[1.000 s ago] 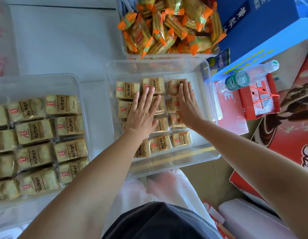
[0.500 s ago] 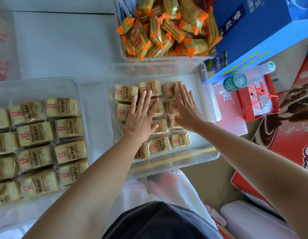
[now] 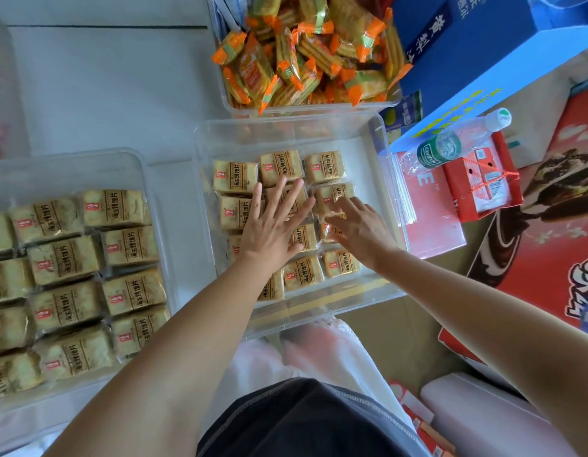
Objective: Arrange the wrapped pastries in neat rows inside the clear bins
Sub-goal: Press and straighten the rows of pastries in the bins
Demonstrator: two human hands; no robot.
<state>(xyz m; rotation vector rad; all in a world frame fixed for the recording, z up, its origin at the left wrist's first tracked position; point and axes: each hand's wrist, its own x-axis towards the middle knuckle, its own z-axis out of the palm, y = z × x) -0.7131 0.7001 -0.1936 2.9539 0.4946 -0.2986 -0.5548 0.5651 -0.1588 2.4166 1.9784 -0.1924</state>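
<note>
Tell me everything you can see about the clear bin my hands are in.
The clear bin is a rectangular tub of transparent plastic with rounded corners, upright on the pale surface. Wrapped pastries lie flat inside in three columns, and a strip of floor along its right wall is bare. The left hand rests flat on the middle column. The right hand, blurred, touches the right column. A bin of orange-wrapped crackers sits just beyond its far side.

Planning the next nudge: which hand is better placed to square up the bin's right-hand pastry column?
Likely right: the right hand touches that column of pastries, while the left hand lies flat on the middle column.
</note>
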